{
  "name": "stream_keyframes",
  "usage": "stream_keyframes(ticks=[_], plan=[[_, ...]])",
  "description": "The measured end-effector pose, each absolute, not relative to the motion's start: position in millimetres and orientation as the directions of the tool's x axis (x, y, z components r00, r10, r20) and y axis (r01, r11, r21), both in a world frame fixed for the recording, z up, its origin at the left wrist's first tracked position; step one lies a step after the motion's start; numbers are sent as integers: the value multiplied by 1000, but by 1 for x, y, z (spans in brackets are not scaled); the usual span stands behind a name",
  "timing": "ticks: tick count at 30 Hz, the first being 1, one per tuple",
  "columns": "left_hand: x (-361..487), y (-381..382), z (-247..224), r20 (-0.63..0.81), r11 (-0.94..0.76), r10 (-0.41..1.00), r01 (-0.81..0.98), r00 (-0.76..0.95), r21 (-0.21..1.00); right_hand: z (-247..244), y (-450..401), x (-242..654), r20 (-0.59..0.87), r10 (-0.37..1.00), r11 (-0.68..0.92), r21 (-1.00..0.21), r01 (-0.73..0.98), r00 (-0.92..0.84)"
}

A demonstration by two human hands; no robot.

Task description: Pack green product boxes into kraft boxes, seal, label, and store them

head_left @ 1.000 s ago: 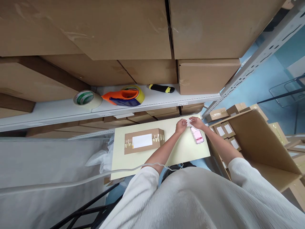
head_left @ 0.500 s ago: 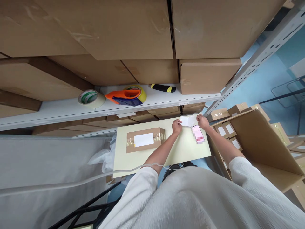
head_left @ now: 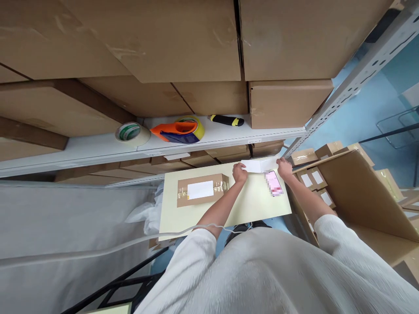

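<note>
My left hand pinches the left edge of a white label sheet above the far side of the pale yellow tabletop. The fingers of my right hand are closed at the other end, on a paler, see-through strip that joins the white part. Just below the strip lies a phone with a pink screen, partly blurred. Left of my left hand, a taped cardboard box rests on the tabletop with a white label on its top.
On the shelf ahead are a tape roll, an orange tape dispenser and a box cutter, beneath stacked cartons. A large open carton with small labelled boxes stands right. A white cable crosses the lower left.
My hands have drawn slightly apart, the left one leftward and the right one rightward, and more of the white sheet shows between them. The view has shifted a little.
</note>
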State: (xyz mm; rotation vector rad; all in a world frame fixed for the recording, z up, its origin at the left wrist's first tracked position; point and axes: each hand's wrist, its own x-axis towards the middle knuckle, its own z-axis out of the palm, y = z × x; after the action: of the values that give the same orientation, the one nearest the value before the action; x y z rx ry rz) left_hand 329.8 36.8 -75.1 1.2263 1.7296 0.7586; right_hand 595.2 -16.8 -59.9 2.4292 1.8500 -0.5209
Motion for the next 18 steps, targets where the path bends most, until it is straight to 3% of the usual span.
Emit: stream_keyframes(ticks=[10, 18], plan=[[319, 34, -66, -267, 313, 950, 467, -163, 827, -72, -22, 592, -338, 907, -330, -195, 924, 253], [322, 27, -61, -280, 299, 954, 365, -106, 882, -71, -34, 579, -146, 982, -160, -300, 940, 120]])
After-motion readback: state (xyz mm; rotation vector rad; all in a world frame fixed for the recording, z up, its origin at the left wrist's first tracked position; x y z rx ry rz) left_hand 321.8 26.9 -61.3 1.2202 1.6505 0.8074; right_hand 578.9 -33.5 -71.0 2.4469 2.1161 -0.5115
